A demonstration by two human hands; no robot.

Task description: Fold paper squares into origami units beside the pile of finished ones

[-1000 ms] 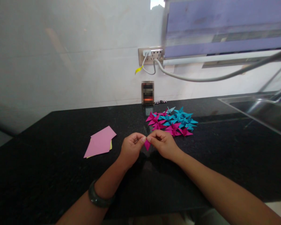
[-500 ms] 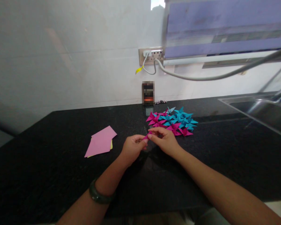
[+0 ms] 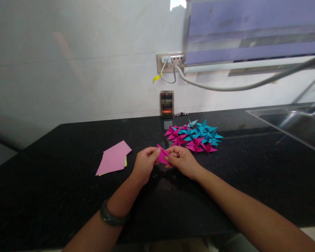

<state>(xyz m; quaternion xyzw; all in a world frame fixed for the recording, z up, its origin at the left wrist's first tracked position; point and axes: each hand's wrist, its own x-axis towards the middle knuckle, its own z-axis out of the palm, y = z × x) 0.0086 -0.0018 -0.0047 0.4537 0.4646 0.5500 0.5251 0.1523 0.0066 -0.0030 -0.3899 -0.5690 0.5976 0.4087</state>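
Observation:
Both hands meet over the black counter (image 3: 55, 196) and pinch one small folded magenta paper piece (image 3: 162, 155). My left hand (image 3: 145, 164) grips its left end with thumb and fingers closed. My right hand (image 3: 182, 161) pinches its right end, fingers curled. A dark bangle circles my left wrist. Just behind the hands lies a cluster of folded magenta and blue paper stars (image 3: 195, 136).
Flat pink paper sheets (image 3: 112, 159) with a yellow one beneath lie to the left. A small dark box (image 3: 167, 103) stands against the white wall under a socket with plugged cables (image 3: 170, 63). A steel sink (image 3: 294, 122) sits at the right.
The magenta piece hung point-down between my fingers, was turned edge-on, and now shows a broader face. Both hands stayed close together at the same spot.

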